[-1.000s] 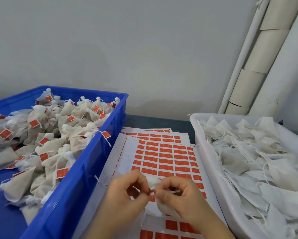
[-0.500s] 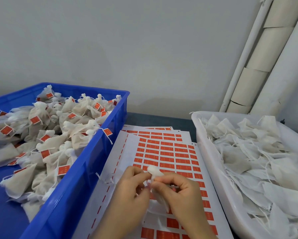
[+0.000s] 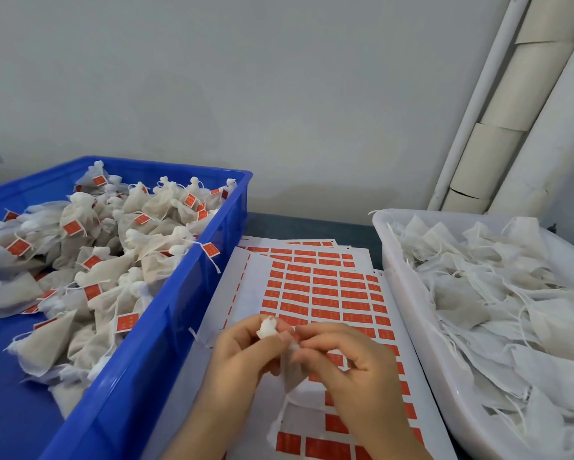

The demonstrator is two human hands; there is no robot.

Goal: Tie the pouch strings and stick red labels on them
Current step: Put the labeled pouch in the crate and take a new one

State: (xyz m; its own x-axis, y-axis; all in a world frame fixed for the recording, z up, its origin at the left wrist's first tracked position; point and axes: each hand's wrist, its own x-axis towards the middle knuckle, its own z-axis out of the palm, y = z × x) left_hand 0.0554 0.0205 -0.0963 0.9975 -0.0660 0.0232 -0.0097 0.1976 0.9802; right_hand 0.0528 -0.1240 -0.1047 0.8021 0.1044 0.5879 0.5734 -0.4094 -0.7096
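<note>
Setting: small packing workshop, hand-assembly bench. Evidence: blue crate (image 3: 179, 310) heaped with tied pouches (image 3: 113, 260), each red-tagged; white tub (image 3: 403, 293) at right full of untied pouches (image 3: 498, 293); stacked label sheets (image 3: 325, 293) between the two on a dark table (image 3: 312, 227). One item repeated in bulk. Left hand (image 3: 242, 356) and right hand (image 3: 355, 370) pinch a single pouch (image 3: 290, 370) over the sheets: manual piecework. Bare grey wall (image 3: 279, 94), exposed lagged pipes (image 3: 517, 94) in the corner: utility space, plain finish.

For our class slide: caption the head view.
Left hand and right hand pinch a pouch above red label sheets, between a blue crate of labelled pouches and a white tray of unlabelled pouches.
</note>
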